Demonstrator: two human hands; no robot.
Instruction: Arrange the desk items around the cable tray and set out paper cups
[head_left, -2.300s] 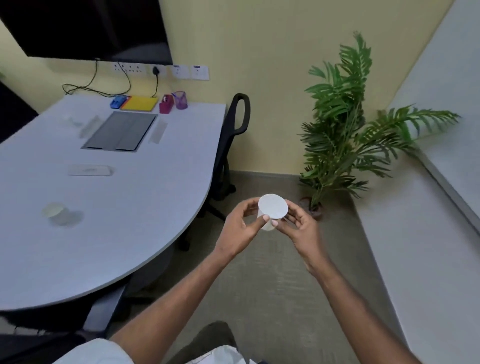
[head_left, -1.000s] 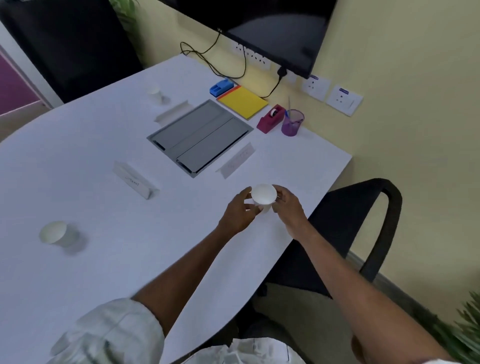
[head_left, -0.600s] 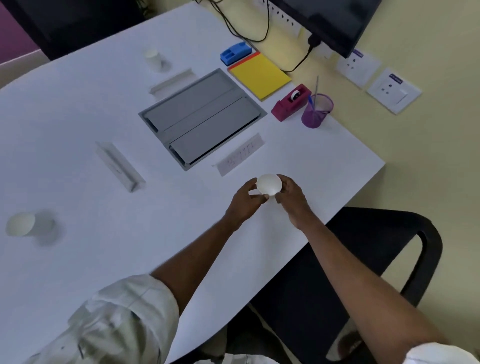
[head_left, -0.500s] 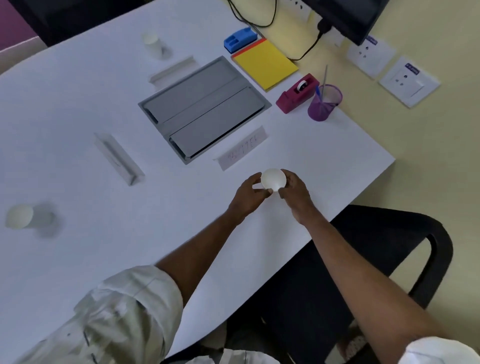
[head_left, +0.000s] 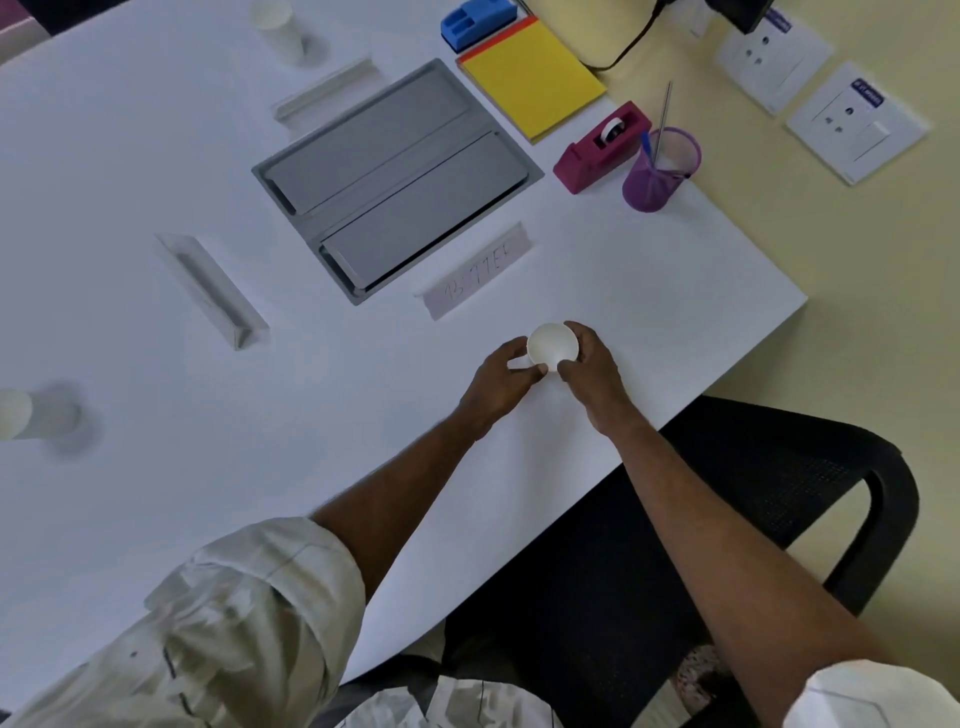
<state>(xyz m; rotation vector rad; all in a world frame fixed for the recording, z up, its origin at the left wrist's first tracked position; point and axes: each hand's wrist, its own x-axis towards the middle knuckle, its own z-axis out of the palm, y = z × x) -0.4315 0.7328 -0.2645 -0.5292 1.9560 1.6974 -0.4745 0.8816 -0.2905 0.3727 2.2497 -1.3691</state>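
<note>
Both hands hold one white paper cup low over the white desk, just below a name card. My left hand grips its left side and my right hand its right side. The grey cable tray lies set into the desk beyond the card. Another paper cup stands at the far edge, and a third at the left. Two more name cards lie by the tray, one to its left and one behind it.
Behind the tray are a blue holder, a yellow notepad, a magenta tape dispenser and a purple pen cup. A black chair stands under the desk's right edge. Wall sockets sit at the top right.
I have turned from the plant side of the room to the desk and brought the cup, still in both hands, down over the desk near the name card.
</note>
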